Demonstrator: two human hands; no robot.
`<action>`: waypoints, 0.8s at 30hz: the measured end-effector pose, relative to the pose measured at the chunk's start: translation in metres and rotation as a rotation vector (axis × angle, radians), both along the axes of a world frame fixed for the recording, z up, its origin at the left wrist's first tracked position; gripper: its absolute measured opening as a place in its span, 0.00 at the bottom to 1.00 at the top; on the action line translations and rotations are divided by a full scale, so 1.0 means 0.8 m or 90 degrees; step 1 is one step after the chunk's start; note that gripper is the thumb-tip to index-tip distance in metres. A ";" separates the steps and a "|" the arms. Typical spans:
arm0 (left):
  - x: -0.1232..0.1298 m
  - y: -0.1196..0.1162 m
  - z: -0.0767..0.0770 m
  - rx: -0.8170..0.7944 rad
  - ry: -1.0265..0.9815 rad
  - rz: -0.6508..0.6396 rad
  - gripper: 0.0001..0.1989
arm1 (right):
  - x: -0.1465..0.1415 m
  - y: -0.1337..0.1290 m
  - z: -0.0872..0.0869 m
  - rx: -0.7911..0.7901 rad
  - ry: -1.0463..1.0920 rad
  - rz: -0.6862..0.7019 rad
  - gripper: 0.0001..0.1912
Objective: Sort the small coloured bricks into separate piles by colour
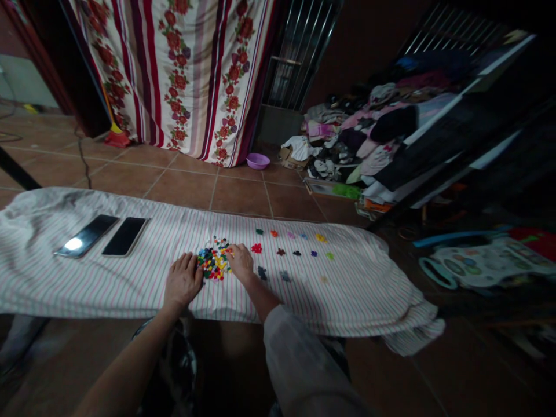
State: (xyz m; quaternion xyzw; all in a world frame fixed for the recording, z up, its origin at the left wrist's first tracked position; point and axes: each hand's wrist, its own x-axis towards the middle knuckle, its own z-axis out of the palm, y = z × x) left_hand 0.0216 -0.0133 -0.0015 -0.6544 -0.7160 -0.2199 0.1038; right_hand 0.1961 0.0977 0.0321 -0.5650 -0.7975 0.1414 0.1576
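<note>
A heap of small, mixed-colour beads or building pieces [214, 265] lies on a striped cloth [143, 284]. At the heap's left edge, my left hand [183, 281] rests flat on the cloth, its fingers stretched forward. My right hand [241, 260] reaches into the heap's right side with fingertips drawn together; whatever they pinch is too small to make out. To the right, little same-colour clusters are set out in loose rows, among them a red cluster [256, 248], an orange cluster [274, 233], a yellow cluster [321, 237] and a dark grey cluster [262, 273].
Two phones [87, 236] [125, 236] lie at the left of the cloth. Beyond it are a floral curtain [195, 75], a red broom [116, 136], a purple basin [258, 161] and piled clothes [347, 133]. A pale plastic toy [482, 260] stands at the right.
</note>
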 end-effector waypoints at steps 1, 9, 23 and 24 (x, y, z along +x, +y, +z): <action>0.000 0.000 0.000 0.002 0.001 0.001 0.23 | -0.002 0.000 0.001 -0.008 -0.002 -0.010 0.09; -0.002 0.000 0.001 0.003 0.002 -0.016 0.23 | -0.004 -0.002 0.003 -0.023 0.017 -0.036 0.08; 0.002 0.000 0.004 0.001 -0.007 0.006 0.23 | 0.013 0.014 -0.024 -0.004 0.255 -0.017 0.08; 0.001 0.000 0.004 0.005 -0.009 0.008 0.23 | 0.014 0.016 -0.025 -0.004 0.264 -0.020 0.08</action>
